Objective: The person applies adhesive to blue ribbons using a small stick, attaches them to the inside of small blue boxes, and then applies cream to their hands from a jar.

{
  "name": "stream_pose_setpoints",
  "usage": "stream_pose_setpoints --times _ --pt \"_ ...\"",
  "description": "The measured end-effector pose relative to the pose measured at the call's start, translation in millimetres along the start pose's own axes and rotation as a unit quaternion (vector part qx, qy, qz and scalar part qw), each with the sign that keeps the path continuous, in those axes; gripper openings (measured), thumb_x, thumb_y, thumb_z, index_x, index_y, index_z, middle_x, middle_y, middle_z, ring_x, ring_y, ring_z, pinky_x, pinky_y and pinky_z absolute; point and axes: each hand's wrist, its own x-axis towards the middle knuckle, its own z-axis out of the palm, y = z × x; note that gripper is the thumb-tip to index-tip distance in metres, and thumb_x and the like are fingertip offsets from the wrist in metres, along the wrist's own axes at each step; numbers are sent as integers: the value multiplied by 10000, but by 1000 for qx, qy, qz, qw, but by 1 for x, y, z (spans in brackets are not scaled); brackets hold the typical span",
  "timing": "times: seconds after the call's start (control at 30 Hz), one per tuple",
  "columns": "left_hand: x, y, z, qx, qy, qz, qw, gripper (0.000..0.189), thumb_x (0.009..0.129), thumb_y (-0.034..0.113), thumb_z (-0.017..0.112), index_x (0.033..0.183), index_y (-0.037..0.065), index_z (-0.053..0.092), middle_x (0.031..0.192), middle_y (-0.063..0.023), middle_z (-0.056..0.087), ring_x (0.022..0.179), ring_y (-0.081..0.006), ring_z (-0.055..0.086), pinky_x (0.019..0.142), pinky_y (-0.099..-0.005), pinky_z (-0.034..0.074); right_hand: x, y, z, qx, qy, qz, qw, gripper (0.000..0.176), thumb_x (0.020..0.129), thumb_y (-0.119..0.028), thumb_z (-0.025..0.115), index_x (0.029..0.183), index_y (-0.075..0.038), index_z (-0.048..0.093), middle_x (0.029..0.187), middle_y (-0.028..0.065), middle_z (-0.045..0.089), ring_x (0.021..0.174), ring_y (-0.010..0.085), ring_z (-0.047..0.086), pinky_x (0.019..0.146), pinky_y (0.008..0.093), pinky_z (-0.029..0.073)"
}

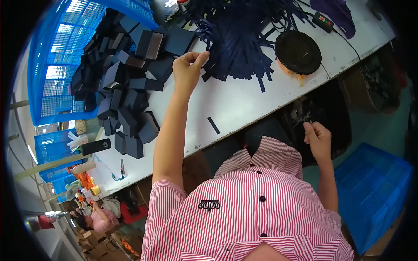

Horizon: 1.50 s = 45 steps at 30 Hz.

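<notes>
My left hand (188, 71) is over the white table, its thumb and fingers closed in a pinch at the near-left edge of a heap of dark navy strips (237, 48). Whatever the pinch holds, if anything, I cannot make out. Just left of this hand lies a pile of dark navy boxes (126, 87), some showing a brownish face. My right hand (318, 135) is off the table's front edge with its fingers curled closed; its contents are hidden. Behind it is a black bin or bag (337, 113) with pale scraps. One loose navy strip (214, 125) lies on the table.
A round black plate (298, 52) on an orange-stained base stands near the table's edge, beside a corded controller (322, 21). Purple cloth (342, 17) lies behind. A blue basket (39, 82) is at the left, a blue crate (374, 191) at the right. Another person (104, 217) sits farther off.
</notes>
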Motion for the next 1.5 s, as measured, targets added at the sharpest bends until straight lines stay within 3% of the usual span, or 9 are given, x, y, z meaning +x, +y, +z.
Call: stream_pose_setpoints --times 0.23,0.43,0.7,0.8,0.87,0.9,1.03,1.23,1.5 --pt "-29 -5 -4 -60 -3 84 995 139 838 71 767 938 -19 731 820 -21 704 767 -72 627 721 -220 489 17 -63 58 142 -110 -71 981 148 928 -131 661 972 10 674 729 30 648 620 70 559 576 223 441" --pt "-60 -3 -4 -71 24 122 990 132 764 13 775 892 17 743 813 -61 716 749 -134 650 699 -273 501 54 -130 141 222 -141 -87 961 368 894 -179 728 1173 45 640 884 29 645 645 71 556 546 211 452" --pt "-73 -6 -12 -65 19 156 985 121 754 28 778 873 46 761 823 -67 706 711 -192 648 681 -296 496 71 -139 182 264 -115 -209 935 165 923 -94 672 1002 50 683 968 58 657 808 67 581 712 200 444" --pt "-66 -22 -25 53 -14 196 979 101 761 87 778 861 99 768 831 -32 704 759 -219 658 746 -341 475 46 -162 157 449 -101 -155 874 172 953 -106 614 954 60 658 997 101 654 898 129 611 807 250 467" --pt "-59 -32 -39 212 -14 268 940 74 767 129 770 842 132 768 815 -5 699 806 -224 659 810 -382 445 38 -159 117 411 -153 -305 846 191 988 -118 536 942 57 596 980 151 645 941 214 633 884 311 480" --pt "-53 -39 -46 288 -13 302 909 62 771 150 766 832 149 768 807 8 696 829 -226 660 842 -403 429 34 -165 95 521 -259 -287 761 183 1023 -119 469 935 28 536 966 188 634 896 247 634 865 359 505" --pt "-21 -31 -76 395 16 354 847 343 737 124 786 1068 181 716 1085 -46 675 1031 -229 626 953 -443 404 7 -151 40 446 -242 -198 838 154 1009 -63 502 1068 61 570 861 180 638 461 61 421 420 210 344" --pt "47 -24 -128 499 63 219 836 722 719 258 819 1357 119 513 1230 -123 620 1147 -356 585 908 -446 491 -8 -115 11 280 -54 12 958 101 921 21 574 961 60 658 710 98 645 447 22 376 394 193 259" --pt "54 -36 -122 429 120 264 856 413 774 186 693 1167 72 637 1108 -160 658 994 -352 650 862 -418 520 9 -82 -14 209 73 -48 974 94 914 -79 665 920 11 688 732 32 651 554 16 454 490 177 325"
